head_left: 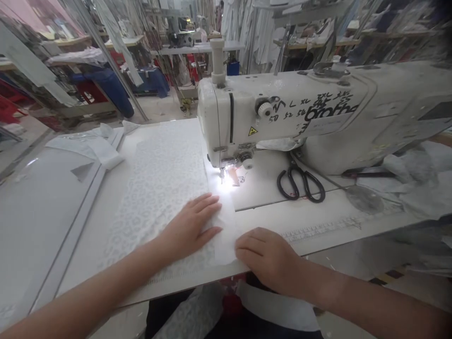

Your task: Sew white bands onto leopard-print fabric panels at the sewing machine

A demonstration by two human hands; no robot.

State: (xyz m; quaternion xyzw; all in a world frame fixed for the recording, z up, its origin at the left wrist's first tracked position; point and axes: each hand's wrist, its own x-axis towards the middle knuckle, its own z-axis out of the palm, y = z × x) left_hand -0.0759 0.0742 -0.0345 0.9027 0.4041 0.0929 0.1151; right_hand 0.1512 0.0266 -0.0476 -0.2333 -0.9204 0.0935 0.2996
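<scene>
My left hand (196, 221) lies flat with its fingers stretched out on pale leopard-print fabric (158, 174). Its fingertips reach a plain white strip (226, 221) along the fabric's right edge. Close to the table's front edge, my right hand (264, 252) has curled fingers closed on the right border of that strip; the fingertips are partly hidden. Ahead of both hands stands a white sewing machine (282, 117). Its lit needle and presser foot (222, 176) are over the strip's far end. Fabric also hangs below the table edge across the lap.
Black-handled scissors (305, 182) lie right of the needle, beneath the machine arm. Ruler markings (321, 228) run along the table's front. Crumpled pale cloth (423, 174) is at the right, and folded white pieces (106, 150) lie at the left. Other sewing stations fill the background.
</scene>
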